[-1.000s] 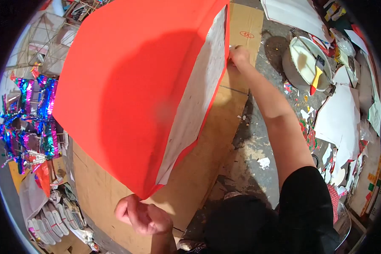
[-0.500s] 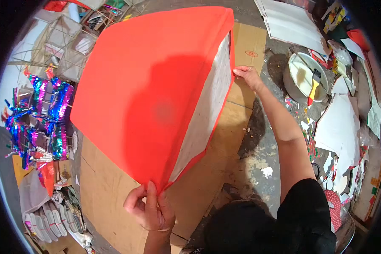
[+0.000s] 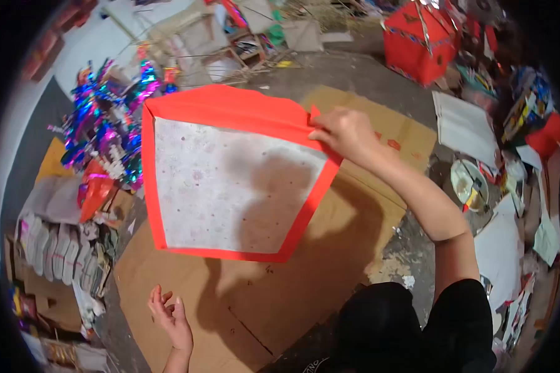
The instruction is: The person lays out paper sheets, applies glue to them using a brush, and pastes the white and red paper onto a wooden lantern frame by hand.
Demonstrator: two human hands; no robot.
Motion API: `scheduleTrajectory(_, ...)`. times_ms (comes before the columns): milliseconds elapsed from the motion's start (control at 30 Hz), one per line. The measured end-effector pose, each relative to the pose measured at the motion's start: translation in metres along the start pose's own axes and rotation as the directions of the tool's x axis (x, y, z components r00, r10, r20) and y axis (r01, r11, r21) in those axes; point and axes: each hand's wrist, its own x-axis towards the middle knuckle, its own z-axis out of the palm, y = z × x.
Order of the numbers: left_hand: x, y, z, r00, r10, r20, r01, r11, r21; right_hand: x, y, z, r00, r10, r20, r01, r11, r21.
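A red paper lantern-like piece is held up above a brown cardboard sheet. Its near face is a white, speckled panel with a red border. My right hand pinches its upper right edge. Below and left of the piece, my left hand is off it, fingers apart and holding nothing. A shadow falls across the white panel and the cardboard.
Shiny tinsel decorations stand at left, above stacked folded bundles. A bowl with a brush sits at right near white paper sheets. A red box-shaped lantern stands at the back right.
The red piece has turned so its white panel faces me. My left hand has let go of its lower corner and moved down and left. The view has shifted.
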Motion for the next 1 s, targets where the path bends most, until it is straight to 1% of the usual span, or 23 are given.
scheduleTrajectory(67,-0.011,-0.004,-0.022,0.996,0.082,-0.036,-0.084,0.996,-0.036,0.033,-0.051,0.022,0.991,-0.120,0.050,0.121,0.993,-0.012)
scheduleTrajectory(200,-0.027,-0.023,-0.046,0.993,0.105,-0.043,-0.109,0.989,-0.100,0.078,-0.153,0.066,0.937,-0.262,0.229,0.295,0.948,-0.122)
scheduleTrajectory(267,-0.024,-0.023,-0.046,0.992,0.121,-0.028,-0.123,0.985,-0.121,0.091,-0.204,0.087,0.909,-0.296,0.294,0.349,0.926,-0.145)
scheduleTrajectory(300,-0.021,-0.025,-0.045,0.984,0.178,-0.026,-0.180,0.975,-0.128,0.094,-0.229,0.097,0.891,-0.300,0.340,0.365,0.920,-0.142)
scheduleTrajectory(367,-0.013,-0.027,-0.044,0.959,0.283,-0.025,-0.284,0.948,-0.143,0.096,-0.276,0.116,0.880,-0.293,0.373,0.345,0.935,-0.079)
scheduleTrajectory(400,-0.010,-0.028,-0.046,0.970,0.245,-0.006,-0.243,0.961,-0.134,0.096,-0.298,0.126,0.872,-0.290,0.394,0.335,0.941,-0.048)
scheduleTrajectory(433,-0.006,-0.029,-0.049,0.978,0.206,0.012,-0.203,0.971,-0.124,0.093,-0.319,0.135,0.869,-0.340,0.359,0.400,0.910,-0.106)
scheduleTrajectory(467,-0.005,-0.032,-0.052,0.985,0.168,0.034,-0.163,0.980,-0.113,0.092,-0.341,0.144,0.848,-0.354,0.393,0.425,0.899,-0.106)
scheduleTrajectory(533,-0.006,-0.044,-0.057,0.987,0.158,0.002,-0.156,0.979,-0.128,0.090,-0.382,0.155,0.804,-0.374,0.463,0.467,0.878,-0.103)
scheduleTrajectory(567,-0.008,-0.051,-0.060,0.988,0.154,-0.009,-0.154,0.979,-0.132,0.087,-0.400,0.157,0.778,-0.455,0.433,0.529,0.846,-0.060)
scheduleTrajectory(633,-0.015,-0.055,-0.072,0.997,0.081,-0.016,-0.083,0.977,-0.194,0.085,-0.436,0.151,0.716,-0.598,0.359,0.636,0.772,0.018)
scheduleTrajectory(667,-0.020,-0.054,-0.079,0.999,0.045,-0.014,-0.047,0.973,-0.224,0.087,-0.453,0.154,0.684,-0.630,0.368,0.608,0.771,0.189)
scheduleTrajectory(700,-0.024,-0.048,-0.090,1.000,-0.027,0.000,0.026,0.963,-0.269,0.092,-0.473,0.158,0.653,-0.660,0.371,0.559,0.751,0.352)
scheduleTrajectory(733,-0.029,-0.039,-0.103,0.995,-0.099,0.019,0.100,0.945,-0.312,0.096,-0.506,0.157,0.653,-0.539,0.532,0.484,0.837,0.254)
scheduleTrajectory(767,-0.032,-0.042,-0.107,0.992,-0.125,0.023,0.125,0.934,-0.335,0.095,-0.538,0.158,0.632,-0.391,0.669,0.412,0.901,0.137)
scheduleTrajectory(800,-0.035,-0.045,-0.111,0.988,-0.151,0.026,0.151,0.922,-0.358,0.089,-0.558,0.165,0.641,-0.433,0.634,0.431,0.886,0.169)
scheduleTrajectory(833,-0.038,-0.060,-0.113,0.991,-0.133,0.010,0.127,0.923,-0.364,0.086,-0.567,0.166,0.650,-0.473,0.596,0.449,0.870,0.201)
scheduleTrajectory(867,-0.041,-0.070,-0.112,0.993,-0.116,-0.008,0.105,0.923,-0.370,0.082,-0.567,0.165,0.698,-0.478,0.533,0.417,0.876,0.241)
scheduleTrajectory(900,-0.044,-0.074,-0.108,0.990,-0.113,-0.078,0.071,0.908,-0.414,0.078,-0.563,0.155,0.744,-0.475,0.469,0.382,0.879,0.284)
scheduleTrajectory(933,-0.048,-0.081,-0.108,0.988,-0.121,-0.091,0.077,0.919,-0.387,0.073,-0.556,0.144,0.788,-0.463,0.406,0.347,0.879,0.328)
scheduleTrajectory(967,-0.052,-0.089,-0.107,0.986,-0.129,-0.107,0.082,0.929,-0.361,0.075,-0.533,0.134,0.764,-0.453,0.459,0.296,0.879,0.375)
scheduleTrajectory(1000,-0.054,-0.095,-0.108,0.982,-0.135,-0.130,0.085,0.937,-0.338,0.071,-0.499,0.134,0.771,-0.453,0.447,0.220,0.849,0.481)
